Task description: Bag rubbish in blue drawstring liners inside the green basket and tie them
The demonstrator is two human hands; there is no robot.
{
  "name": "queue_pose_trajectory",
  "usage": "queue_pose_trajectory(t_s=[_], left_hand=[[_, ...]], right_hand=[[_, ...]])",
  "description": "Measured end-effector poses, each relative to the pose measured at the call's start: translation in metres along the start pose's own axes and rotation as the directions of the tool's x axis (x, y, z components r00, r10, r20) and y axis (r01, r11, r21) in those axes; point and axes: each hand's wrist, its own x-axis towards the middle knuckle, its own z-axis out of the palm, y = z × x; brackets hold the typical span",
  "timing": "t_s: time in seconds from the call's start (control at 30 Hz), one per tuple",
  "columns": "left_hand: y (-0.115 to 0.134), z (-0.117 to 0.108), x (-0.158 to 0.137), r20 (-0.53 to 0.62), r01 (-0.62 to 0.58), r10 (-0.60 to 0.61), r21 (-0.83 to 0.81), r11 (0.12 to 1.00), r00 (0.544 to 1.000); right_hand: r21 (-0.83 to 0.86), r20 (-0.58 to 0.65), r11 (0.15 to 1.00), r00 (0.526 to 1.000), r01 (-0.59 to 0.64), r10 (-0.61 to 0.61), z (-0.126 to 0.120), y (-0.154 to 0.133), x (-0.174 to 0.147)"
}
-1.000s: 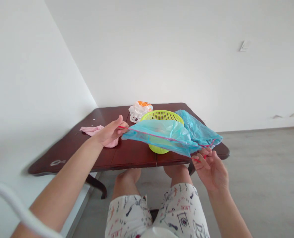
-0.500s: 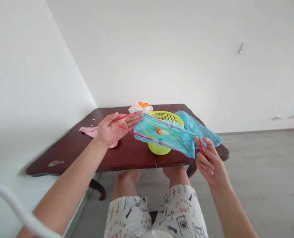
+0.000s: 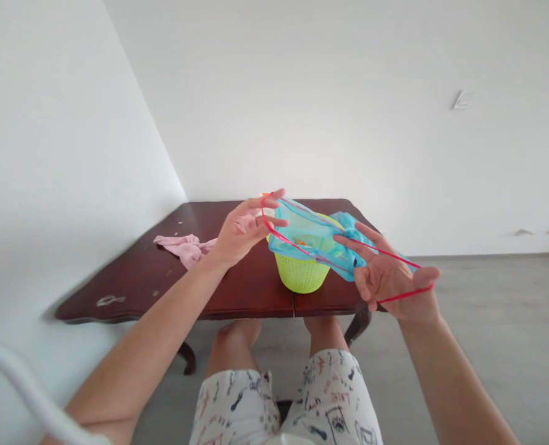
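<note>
A thin blue drawstring garbage bag (image 3: 304, 216) is stretched between my two hands in front of a lime-green plastic basket (image 3: 302, 276). Its red drawstring (image 3: 274, 232) loops round the fingers of my left hand (image 3: 244, 230), which are spread and pull the cord taut. My right hand (image 3: 389, 281) has its palm up and fingers spread, with another red drawstring loop running from the fingers to the thumb. The bag's bunched part lies beyond the right fingers. Through the film a small orange patch shows at the basket; what it is I cannot tell.
The dark red-brown wooden table (image 3: 251, 293) carries a crumpled pink cloth (image 3: 188, 250) left of the basket. A white-and-orange plastic packet (image 3: 267, 195) is mostly hidden behind my left hand. A small pale loop-shaped item (image 3: 110, 301) lies near the left edge. White walls stand behind and left.
My left hand has shifted right and slightly up, its fingers spreading the red cord. The right hand has opened out with the drawstring now reaching round the thumb. The view has tilted slightly.
</note>
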Motion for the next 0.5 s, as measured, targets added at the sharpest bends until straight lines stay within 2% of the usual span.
queue_pose_trajectory(t_s=[0.17, 0.23, 0.27, 0.33, 0.4, 0.5], left_hand=[[0.004, 0.006, 0.008, 0.027, -0.178, 0.177, 0.217, 0.96, 0.984], [0.009, 0.011, 0.011, 0.036, -0.227, 0.228, 0.322, 0.919, 0.973], [0.012, 0.014, 0.013, 0.044, -0.235, 0.236, 0.373, 0.897, 0.971], [0.018, 0.024, 0.016, 0.03, -0.231, 0.248, 0.485, 0.844, 0.968], [0.025, 0.035, 0.018, -0.057, -0.202, 0.299, 0.616, 0.761, 0.953], [0.032, 0.05, 0.02, -0.144, -0.2, 0.42, 0.713, 0.672, 0.896]], right_hand=[[-0.07, 0.044, 0.994, 0.995, -0.084, 0.087, 0.017, -0.015, 0.022], [-0.083, -0.011, 0.989, 0.993, -0.12, 0.12, 0.025, -0.013, 0.031], [-0.098, -0.076, 0.987, 0.99, -0.127, 0.119, 0.029, -0.01, 0.036], [-0.175, -0.248, 0.979, 0.967, -0.104, 0.058, 0.039, -0.004, 0.044], [-0.282, -0.368, 0.958, 0.928, -0.047, -0.063, 0.05, 0.0, 0.05], [-0.374, -0.352, 0.926, 0.918, 0.04, -0.182, 0.063, -0.005, 0.056]])
